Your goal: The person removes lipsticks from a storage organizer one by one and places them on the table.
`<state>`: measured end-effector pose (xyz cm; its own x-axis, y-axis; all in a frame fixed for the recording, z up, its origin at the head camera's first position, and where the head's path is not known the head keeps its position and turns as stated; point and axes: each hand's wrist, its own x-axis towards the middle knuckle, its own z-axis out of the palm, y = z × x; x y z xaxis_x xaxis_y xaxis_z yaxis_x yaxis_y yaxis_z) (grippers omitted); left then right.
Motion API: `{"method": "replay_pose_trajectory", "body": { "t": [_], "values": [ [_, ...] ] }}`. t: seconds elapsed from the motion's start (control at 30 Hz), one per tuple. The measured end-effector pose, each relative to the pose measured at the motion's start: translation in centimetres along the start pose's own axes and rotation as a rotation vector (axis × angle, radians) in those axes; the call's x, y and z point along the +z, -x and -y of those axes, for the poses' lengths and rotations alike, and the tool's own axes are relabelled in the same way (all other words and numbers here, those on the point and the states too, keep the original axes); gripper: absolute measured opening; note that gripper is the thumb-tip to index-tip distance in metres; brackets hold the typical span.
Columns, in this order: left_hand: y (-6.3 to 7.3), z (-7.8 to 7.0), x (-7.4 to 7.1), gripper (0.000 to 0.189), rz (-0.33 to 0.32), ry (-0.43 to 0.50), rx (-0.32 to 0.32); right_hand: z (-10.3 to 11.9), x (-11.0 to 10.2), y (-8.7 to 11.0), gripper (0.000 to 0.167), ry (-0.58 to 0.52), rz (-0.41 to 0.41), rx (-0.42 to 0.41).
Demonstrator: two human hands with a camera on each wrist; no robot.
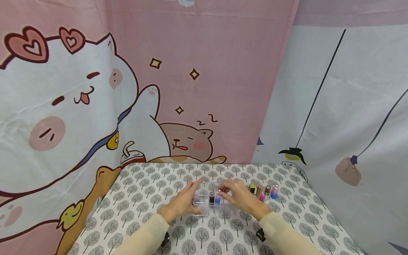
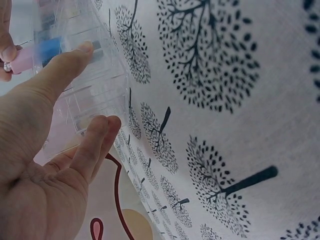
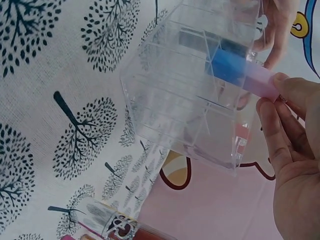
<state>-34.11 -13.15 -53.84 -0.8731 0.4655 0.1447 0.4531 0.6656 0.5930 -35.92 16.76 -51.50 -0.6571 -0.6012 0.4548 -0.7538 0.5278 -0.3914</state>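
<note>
A clear plastic organizer (image 1: 201, 209) with several compartments stands on the cloth. My left hand (image 1: 182, 202) grips its left side, thumb along the front and fingers at the far side. Between thumb and fingertips, my right hand (image 1: 239, 194) pinches the pink end of a pink-and-blue lipstick-like tube (image 3: 261, 82). Its blue end is down inside one compartment, seen through the clear wall in the right wrist view. Just left of that tube, a dark tube (image 1: 211, 198) stands in the organizer.
Right of the organizer stand several cosmetics: a green-and-black tube (image 1: 252, 188), a copper-coloured one (image 1: 259, 190), a bright pink one (image 1: 262, 197), a reddish one (image 1: 267, 190) and another pink-and-blue tube (image 1: 274, 191). A tree-patterned cloth (image 1: 140, 226) covers the table; a cartoon curtain (image 1: 223, 88) hangs behind.
</note>
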Motion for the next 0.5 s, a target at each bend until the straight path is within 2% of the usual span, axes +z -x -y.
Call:
{"method": "replay_pose_trajectory", "body": {
  "t": [0.2,0.5],
  "values": [
    [0.0,0.1,0.1,0.138,0.005,0.004,-0.012,0.5,-0.8,0.1,0.025,0.007,-0.019,-0.009],
    [-0.1,0.1,0.1,0.138,0.006,-0.011,-0.022,1.0,-2.0,0.3,0.025,0.033,-0.094,-0.053]
  ]
}}
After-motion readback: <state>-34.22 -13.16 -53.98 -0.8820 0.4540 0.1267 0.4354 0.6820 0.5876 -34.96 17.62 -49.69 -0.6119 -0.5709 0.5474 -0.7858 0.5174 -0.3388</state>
